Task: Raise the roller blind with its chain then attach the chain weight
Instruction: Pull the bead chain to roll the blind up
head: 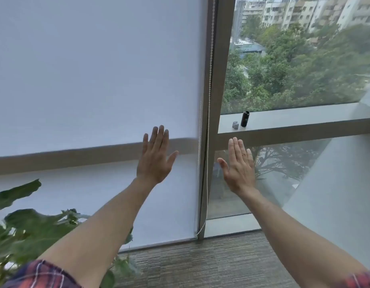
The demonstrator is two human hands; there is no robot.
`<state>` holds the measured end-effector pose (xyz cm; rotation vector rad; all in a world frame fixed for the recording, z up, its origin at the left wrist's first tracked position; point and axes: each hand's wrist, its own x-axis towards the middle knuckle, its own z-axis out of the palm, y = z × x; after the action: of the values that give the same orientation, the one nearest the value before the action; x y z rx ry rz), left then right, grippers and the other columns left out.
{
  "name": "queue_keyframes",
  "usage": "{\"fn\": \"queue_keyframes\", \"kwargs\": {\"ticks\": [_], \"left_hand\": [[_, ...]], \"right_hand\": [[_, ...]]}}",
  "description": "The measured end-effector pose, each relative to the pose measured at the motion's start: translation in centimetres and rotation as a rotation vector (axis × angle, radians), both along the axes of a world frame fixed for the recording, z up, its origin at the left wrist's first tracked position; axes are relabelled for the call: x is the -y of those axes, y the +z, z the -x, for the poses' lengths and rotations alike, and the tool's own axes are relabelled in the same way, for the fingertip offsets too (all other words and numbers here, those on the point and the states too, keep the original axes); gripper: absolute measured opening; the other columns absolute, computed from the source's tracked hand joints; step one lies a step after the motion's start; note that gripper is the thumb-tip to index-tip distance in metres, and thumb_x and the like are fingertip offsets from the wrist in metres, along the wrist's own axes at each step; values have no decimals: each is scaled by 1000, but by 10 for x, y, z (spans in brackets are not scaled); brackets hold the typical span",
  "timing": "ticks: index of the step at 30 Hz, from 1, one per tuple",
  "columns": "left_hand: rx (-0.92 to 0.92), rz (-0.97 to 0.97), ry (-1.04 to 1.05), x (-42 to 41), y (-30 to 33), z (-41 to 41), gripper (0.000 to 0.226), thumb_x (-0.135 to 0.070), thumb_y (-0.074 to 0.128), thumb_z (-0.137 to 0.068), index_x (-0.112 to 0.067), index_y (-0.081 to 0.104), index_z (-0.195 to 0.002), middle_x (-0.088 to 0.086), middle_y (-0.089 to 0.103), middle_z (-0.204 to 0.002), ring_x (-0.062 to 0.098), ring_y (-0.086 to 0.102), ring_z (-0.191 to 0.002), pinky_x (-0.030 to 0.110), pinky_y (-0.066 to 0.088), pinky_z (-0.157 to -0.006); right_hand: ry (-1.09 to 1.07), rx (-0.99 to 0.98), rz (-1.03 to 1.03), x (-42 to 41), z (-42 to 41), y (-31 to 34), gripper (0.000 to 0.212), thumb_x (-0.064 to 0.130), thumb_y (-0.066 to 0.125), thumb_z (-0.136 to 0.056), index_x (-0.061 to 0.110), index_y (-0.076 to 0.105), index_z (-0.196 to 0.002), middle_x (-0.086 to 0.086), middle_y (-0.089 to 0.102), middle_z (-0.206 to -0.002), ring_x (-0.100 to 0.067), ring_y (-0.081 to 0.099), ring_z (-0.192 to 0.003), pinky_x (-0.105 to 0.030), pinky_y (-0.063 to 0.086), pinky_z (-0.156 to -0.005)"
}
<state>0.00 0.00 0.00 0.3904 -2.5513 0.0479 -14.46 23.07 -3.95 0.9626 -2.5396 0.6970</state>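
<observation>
A white roller blind hangs fully down over the left window, its bottom edge close to the floor. Its bead chain runs down the grey window post, with a second strand along the blind's right edge, ending near the floor. A black cylinder and a small grey clip stand on the window rail to the right of the post. My left hand is raised flat, fingers straight, in front of the blind. My right hand is raised flat in front of the right pane. Neither hand touches the chain.
A leafy green plant stands at the lower left, close to my left arm. A grey vertical post separates the panes. Carpet covers the floor below. Trees and buildings show through the uncovered right window.
</observation>
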Motion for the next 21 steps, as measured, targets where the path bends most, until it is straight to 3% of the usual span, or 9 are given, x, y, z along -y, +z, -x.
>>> {"fn": "queue_keyframes", "kwargs": {"ticks": [5,8,12,15,17,19,21], "left_hand": [[83,-156,-18,-12,-21,-3,75,-44,41,-100,-5,8,-155,9,4,-165,22,-4,-153,43,2,-124],[114,-243,-77,-15,-26,1,75,-47,40,-100,-8,8,-156,6,5,-166,16,-5,-152,39,0,-124],[76,-427,-154,-27,-26,11,75,-49,45,-99,-11,15,-156,4,16,-165,13,6,-152,34,8,-122],[49,-542,-168,-34,-22,18,75,-51,48,-97,-15,17,-155,3,23,-163,15,16,-150,34,18,-118],[55,-574,-177,-36,-19,22,75,-52,48,-97,-17,18,-155,2,25,-162,16,21,-149,36,24,-117],[42,-601,-188,-38,-15,25,73,-52,49,-96,-18,20,-155,2,29,-160,17,26,-147,36,28,-115],[22,-650,-209,-39,-11,29,68,-49,51,-96,-20,27,-153,1,37,-157,17,33,-143,35,31,-112]], "right_hand": [[142,243,82,14,-9,-3,63,40,38,-105,9,21,-157,-10,22,-165,-21,14,-154,-39,13,-122],[263,456,217,31,-14,14,58,36,40,-106,10,26,-156,-10,30,-162,-20,25,-151,-34,19,-122],[322,664,361,57,-14,43,57,38,40,-106,13,26,-155,-11,39,-158,-21,37,-145,-41,28,-120],[350,717,436,74,-9,64,56,41,39,-106,15,27,-155,-9,44,-155,-19,41,-142,-28,30,-113],[374,711,510,81,-6,77,46,38,37,-107,15,40,-147,-9,59,-138,-19,55,-129,-32,39,-108],[410,698,598,85,-5,85,32,32,36,-108,16,55,-128,-8,70,-104,-20,68,-97,-37,53,-90],[447,692,672,87,-7,88,28,29,35,-108,16,60,-110,-5,66,-80,-19,65,-70,-36,54,-70]]}}
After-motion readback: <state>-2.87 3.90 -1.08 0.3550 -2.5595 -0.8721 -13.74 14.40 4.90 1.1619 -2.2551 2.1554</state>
